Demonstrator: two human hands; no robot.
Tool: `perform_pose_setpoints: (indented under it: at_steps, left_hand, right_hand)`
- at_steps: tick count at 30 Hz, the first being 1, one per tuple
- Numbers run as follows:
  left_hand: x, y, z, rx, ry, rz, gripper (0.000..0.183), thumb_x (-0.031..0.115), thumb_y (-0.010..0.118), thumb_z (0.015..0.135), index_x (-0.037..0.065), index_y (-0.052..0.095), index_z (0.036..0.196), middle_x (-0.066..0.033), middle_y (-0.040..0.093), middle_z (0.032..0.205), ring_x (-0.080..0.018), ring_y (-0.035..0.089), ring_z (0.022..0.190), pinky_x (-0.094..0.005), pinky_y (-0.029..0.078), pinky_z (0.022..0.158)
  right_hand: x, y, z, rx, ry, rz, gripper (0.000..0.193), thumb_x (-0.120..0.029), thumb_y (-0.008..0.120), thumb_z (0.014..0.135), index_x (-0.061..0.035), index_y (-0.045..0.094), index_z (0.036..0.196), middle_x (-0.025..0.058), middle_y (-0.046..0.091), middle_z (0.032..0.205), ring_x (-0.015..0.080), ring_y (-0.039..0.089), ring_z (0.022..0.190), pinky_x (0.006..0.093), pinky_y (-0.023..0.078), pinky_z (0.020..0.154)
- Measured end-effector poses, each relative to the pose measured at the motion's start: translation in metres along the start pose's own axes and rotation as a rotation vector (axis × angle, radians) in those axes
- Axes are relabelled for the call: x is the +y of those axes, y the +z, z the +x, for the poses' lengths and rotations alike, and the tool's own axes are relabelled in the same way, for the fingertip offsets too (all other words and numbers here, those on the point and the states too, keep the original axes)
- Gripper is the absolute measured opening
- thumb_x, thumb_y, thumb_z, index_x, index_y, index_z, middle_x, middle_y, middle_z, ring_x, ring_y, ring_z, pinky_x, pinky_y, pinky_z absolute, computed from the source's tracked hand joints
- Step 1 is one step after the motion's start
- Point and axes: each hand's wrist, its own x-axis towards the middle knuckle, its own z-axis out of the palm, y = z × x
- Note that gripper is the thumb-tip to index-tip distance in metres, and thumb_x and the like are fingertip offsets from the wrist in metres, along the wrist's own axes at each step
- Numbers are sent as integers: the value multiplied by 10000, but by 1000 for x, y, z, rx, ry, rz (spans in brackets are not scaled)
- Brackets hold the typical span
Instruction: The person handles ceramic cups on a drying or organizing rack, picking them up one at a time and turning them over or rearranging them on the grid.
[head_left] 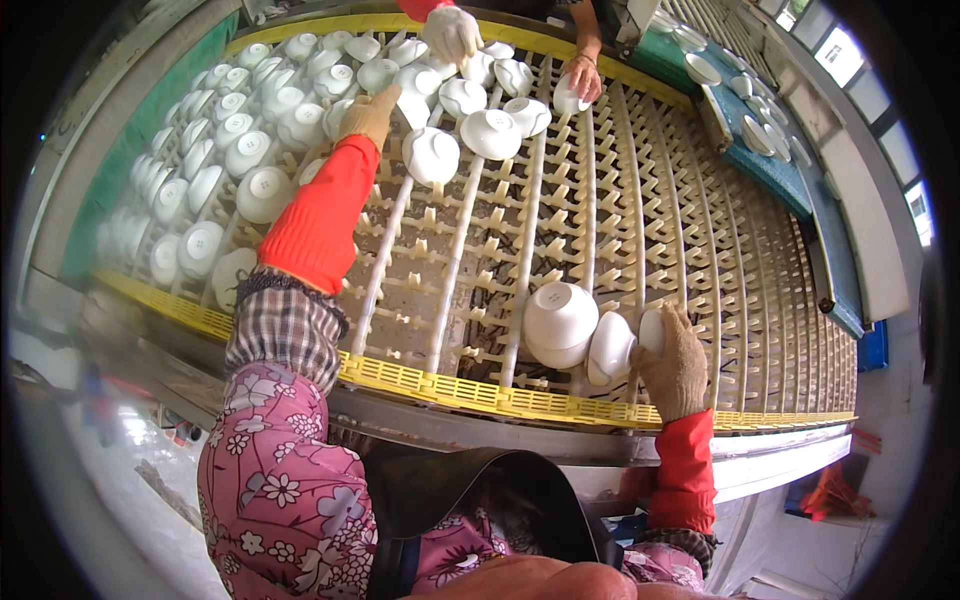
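My left hand (370, 118), in a beige work glove, reaches far across the rack to the crowd of upturned white bowls. Its fingers are closed at the edge of a tilted white bowl (412, 108); part of the grip is hidden. Near the front edge, my gloved right hand (675, 368) is closed round a small white bowl (652, 332) standing on its side. Just left of that, another tilted bowl (611, 348) leans beside a nested pair of upturned bowls (560, 318).
A pegged conveyor (720, 270) with pale rods and yellow edging (480, 393) spans the view. Opposite, another person's gloved hand (452, 35) and bare hand (583, 78) are at the bowls. A blue belt (760, 170) at the right carries more bowls (757, 135).
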Motion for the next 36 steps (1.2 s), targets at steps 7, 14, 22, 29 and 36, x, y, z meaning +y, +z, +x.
perform_pose_setpoints:
  at_steps: [7, 14, 22, 29, 36]
  left_hand:
    - [17, 43, 4, 88, -142, 256, 752, 583, 668, 808, -83, 700, 1156, -196, 714, 1189, -318, 699, 1018, -424, 514, 901]
    - [17, -65, -23, -227, 492, 994, 467, 277, 541, 1012, 3, 557, 1390, -209, 686, 1256, -380, 654, 1148, -425, 506, 986]
    - [79, -52, -165, -222, 625, 1112, 583, 446, 729, 904, 29, 632, 1300, -166, 699, 1154, -335, 640, 1059, -427, 480, 970]
    - [89, 26, -298, -895, 1164, 568, 1066, 695, 799, 637, -47, 543, 1359, -235, 565, 1304, -377, 578, 1211, -477, 489, 1063]
    - [77, 38, -295, -856, 1049, 610, 1091, 606, 804, 682, -39, 423, 1475, -257, 562, 1348, -426, 540, 1280, -447, 450, 1117]
  right_hand:
    - [-2, -10, -8, -110, -6, -105, 760, -111, 808, 643, 4, 541, 1346, 216, 552, 1325, 433, 597, 1133, 481, 537, 932]
    - [-3, -11, -2, -122, -79, -63, 801, -79, 756, 641, 40, 498, 1389, 246, 570, 1295, 442, 595, 1127, 476, 524, 943]
    - [3, -15, 1, -265, -98, -111, 927, -192, 908, 623, -81, 460, 1427, 187, 501, 1419, 379, 516, 1334, 614, 392, 1112]
    - [7, -2, -5, -169, -116, -165, 934, -203, 909, 631, -94, 450, 1437, 200, 501, 1407, 392, 531, 1296, 604, 394, 1105]
    - [0, 5, 2, -62, -125, -148, 723, -66, 775, 739, -79, 492, 1404, 201, 580, 1322, 378, 546, 1275, 528, 421, 1063]
